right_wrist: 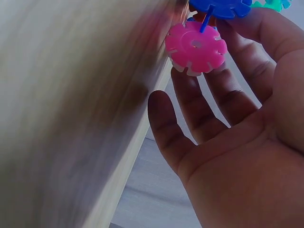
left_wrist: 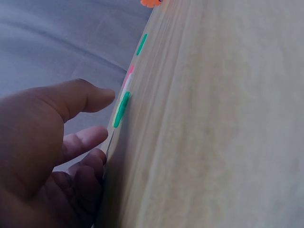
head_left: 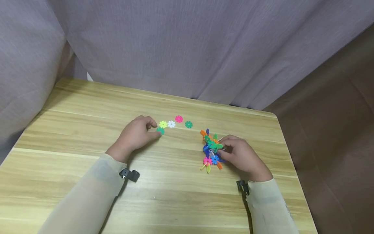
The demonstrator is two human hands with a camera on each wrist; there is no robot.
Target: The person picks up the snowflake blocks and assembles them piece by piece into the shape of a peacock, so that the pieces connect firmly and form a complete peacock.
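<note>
**Two hands among plastic snowflake discs on a wooden bench**

Nearest, two pale beige sleeves reaching up over the light wooden bench, each with a small black clip at the cuff.

Right hand resting on the bench at the right, fingers loosely curved round the side of a multicoloured cluster of interlocked plastic snowflake discs. Cluster lying on the bench right of centre, touching that hand's fingertips and thumb. Seen from the right wrist: a pink notched disc of the cluster against the fingertips, a blue disc just above it, palm open toward the camera. Grip light, fingers slightly apart, not closed tight.

Left hand left of centre, knuckles up, fingers curled, thumb and forefinger tips meeting at a loose green plastic disc lying flat on the bench. From the left wrist: thumb extended toward the edge-on green disc, other fingers curled beneath; whether the disc is truly pinched or only touched, impossible to tell.

Just beyond the green disc, a short row of loose discs lying flat: yellow-green, white, pink and a second green, the first two touching, the last two a little apart.

Farthest, a grey-mauve curtain hanging behind the bench, and a brown padded surface on the right.
</note>
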